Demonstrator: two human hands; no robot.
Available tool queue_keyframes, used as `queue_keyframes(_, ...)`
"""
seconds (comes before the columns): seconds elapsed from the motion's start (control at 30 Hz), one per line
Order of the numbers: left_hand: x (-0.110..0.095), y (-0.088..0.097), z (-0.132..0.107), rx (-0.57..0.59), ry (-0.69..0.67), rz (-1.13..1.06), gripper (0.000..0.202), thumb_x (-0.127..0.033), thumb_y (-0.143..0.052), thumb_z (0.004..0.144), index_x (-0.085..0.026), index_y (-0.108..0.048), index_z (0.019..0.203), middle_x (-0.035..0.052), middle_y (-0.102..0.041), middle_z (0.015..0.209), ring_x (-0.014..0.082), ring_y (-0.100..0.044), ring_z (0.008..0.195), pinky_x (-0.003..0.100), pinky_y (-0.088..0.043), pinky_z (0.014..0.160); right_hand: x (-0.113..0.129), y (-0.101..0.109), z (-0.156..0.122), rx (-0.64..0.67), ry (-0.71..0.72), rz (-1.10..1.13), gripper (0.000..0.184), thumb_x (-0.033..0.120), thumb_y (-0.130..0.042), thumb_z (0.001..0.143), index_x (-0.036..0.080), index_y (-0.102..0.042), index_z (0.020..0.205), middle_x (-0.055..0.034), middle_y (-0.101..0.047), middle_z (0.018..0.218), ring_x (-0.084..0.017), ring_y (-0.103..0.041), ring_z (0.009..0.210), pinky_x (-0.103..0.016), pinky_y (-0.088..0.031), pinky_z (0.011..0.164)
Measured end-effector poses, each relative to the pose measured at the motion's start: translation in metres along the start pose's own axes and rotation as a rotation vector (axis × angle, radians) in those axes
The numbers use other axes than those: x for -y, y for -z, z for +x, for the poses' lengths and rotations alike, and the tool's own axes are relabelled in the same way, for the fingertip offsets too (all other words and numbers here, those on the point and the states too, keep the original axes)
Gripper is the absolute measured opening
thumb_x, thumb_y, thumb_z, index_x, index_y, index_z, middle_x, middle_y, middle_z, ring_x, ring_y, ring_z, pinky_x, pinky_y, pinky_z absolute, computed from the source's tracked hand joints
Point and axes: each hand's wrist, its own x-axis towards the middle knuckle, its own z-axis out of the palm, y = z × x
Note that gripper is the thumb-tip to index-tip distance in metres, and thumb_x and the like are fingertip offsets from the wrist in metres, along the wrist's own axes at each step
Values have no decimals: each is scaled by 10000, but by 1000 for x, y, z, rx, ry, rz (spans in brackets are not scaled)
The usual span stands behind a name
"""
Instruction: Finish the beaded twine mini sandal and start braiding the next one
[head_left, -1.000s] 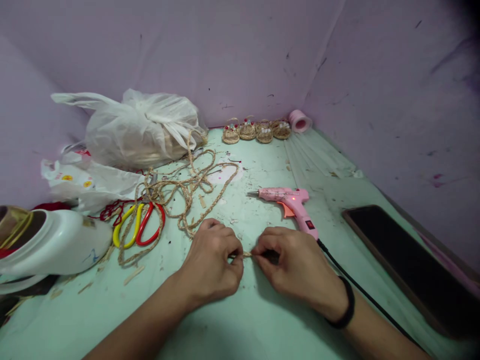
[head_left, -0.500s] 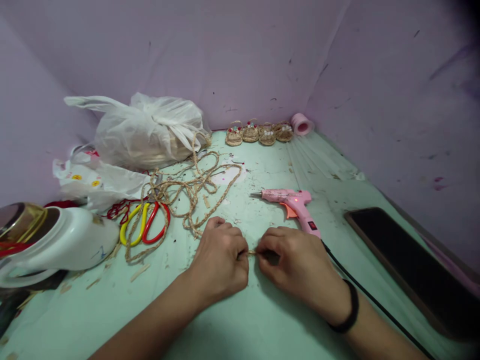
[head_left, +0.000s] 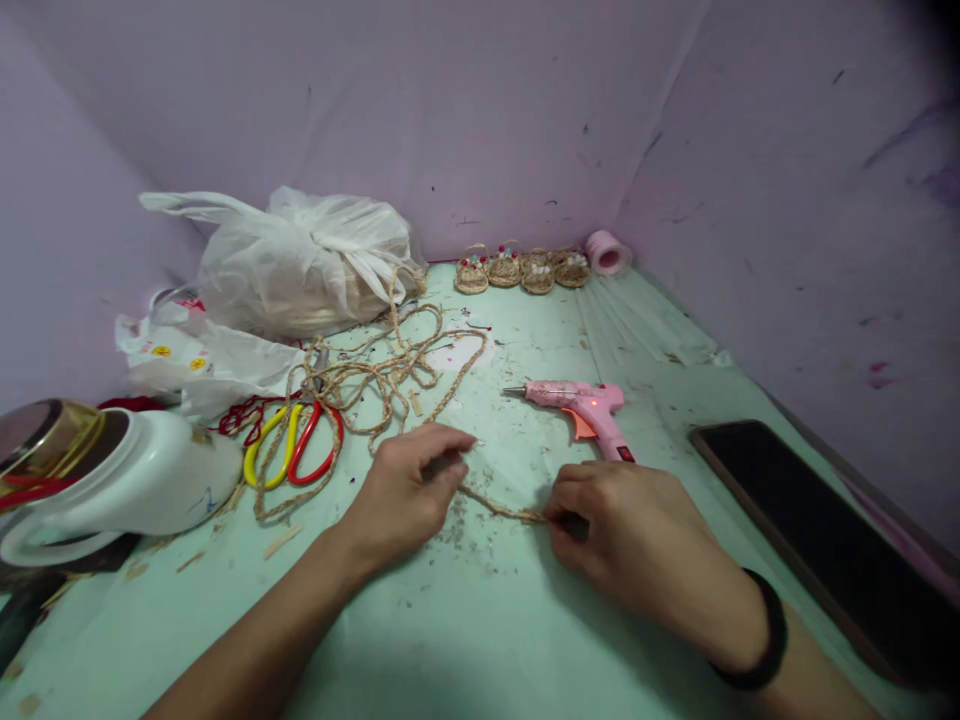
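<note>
A thin braided straw rope (head_left: 499,508) stretches between my two hands just above the table. My right hand (head_left: 626,535), with a black band at its wrist, pinches the rope's end between thumb and fingers. At the other side my left hand (head_left: 409,490) has its index finger stretched out and its thumb apart from it. The rope passes beneath this hand; whether its lower fingers touch it is hidden. Beyond the left hand, more of the braid lies in a loose tangle (head_left: 386,375). A pink glue gun (head_left: 574,400) with a lit red light rests beyond my right hand.
Scissors with yellow and red handles (head_left: 315,445) lie left, near a tipped white jar (head_left: 172,465). A white plastic bag (head_left: 300,260) stands behind. Several small woven slippers (head_left: 504,268), a pink spool (head_left: 606,254) and clear glue sticks (head_left: 637,320) line the back. A phone (head_left: 810,540) lies right.
My hands have moved apart, the right one to the right and the left one leftward, exposing more rope between them. My left index finger and thumb have loosened from their closed grip.
</note>
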Motion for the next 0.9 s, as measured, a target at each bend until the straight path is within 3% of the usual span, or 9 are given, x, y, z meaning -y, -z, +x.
queue_keyframes(0.1, -8, 4, -4, -313, 30, 20, 225, -156, -542, 754, -136, -619, 964, 53, -657, 872, 143, -596, 763, 257, -464, 723, -8, 7, -4, 69, -156, 309, 146, 102, -538, 569, 208, -638, 558, 5, -628, 555, -140, -520, 503, -257, -303, 478)
queue_keyframes(0.2, -22, 9, -16, -440, 91, -21, 165, -208, -555, 754, -157, -641, 885, 30, -646, 771, 136, -580, 666, 240, -451, 629, -11, 9, -3, 149, -325, 899, 39, 195, -591, 587, 189, -615, 557, 25, -541, 464, -103, -435, 423, -234, -298, 423)
queue_keyframes(0.33, -34, 1, -34, -200, 290, -259, 327, -332, -540, 753, -141, -566, 488, 3, -497, 481, 107, -452, 478, 230, -342, 462, -2, 3, 3, 257, -457, 1566, 139, 264, -680, 570, 148, -603, 575, 46, -501, 464, -60, -405, 408, -194, -319, 415)
queue_keyframes(0.4, -34, -8, -39, -39, 463, -466, 299, -375, -593, 700, -124, -593, 536, -13, -453, 453, 91, -402, 443, 224, -300, 435, 3, -2, 5, 381, -514, 1790, 151, 235, -709, 554, 126, -615, 602, 28, -543, 514, -52, -453, 420, -168, -342, 409)
queue_keyframes(0.47, -31, -16, -38, 37, 574, -713, 288, -378, -656, 642, -105, -651, 732, -10, -506, 515, 77, -405, 432, 217, -301, 435, 7, -7, 6, 491, -547, 1954, 161, 194, -732, 547, 107, -628, 632, 12, -570, 558, -46, -497, 437, -145, -372, 415)
queue_keyframes(0.6, -24, -20, -31, -19, 537, -1191, 378, -316, -724, 606, -131, -645, 926, 5, -573, 697, 39, -414, 434, 200, -312, 430, 9, -17, 6, 720, -551, 2127, 158, 137, -747, 569, 77, -633, 661, 7, -565, 560, -37, -537, 453, -111, -405, 436)
queue_keyframes(0.73, -18, -18, -28, 37, 550, -1420, 323, -271, -780, 535, -119, -661, 794, -36, -513, 527, 33, -393, 390, 185, -300, 397, 13, -26, 6, 861, -501, 2134, 189, 125, -737, 600, 46, -642, 743, -7, -572, 589, -39, -543, 468, -113, -413, 450)
queue_keyframes(0.8, -17, -19, -29, -1, 559, -1357, 275, -288, -782, 529, -108, -648, 688, -36, -496, 433, 48, -409, 363, 190, -300, 389, 16, -26, 5, 789, -475, 2065, 191, 153, -730, 632, 44, -641, 762, -27, -590, 620, -49, -554, 489, -135, -435, 478)
queue_keyframes(0.9, -17, -21, -29, -117, 550, -1238, 266, -302, -775, 536, -111, -640, 663, -33, -505, 395, 65, -430, 353, 199, -315, 395, 21, -22, 2, 512, -381, 1907, 214, 270, -709, 688, 98, -634, 789, -40, -620, 699, -97, -584, 598, -212, -483, 568)
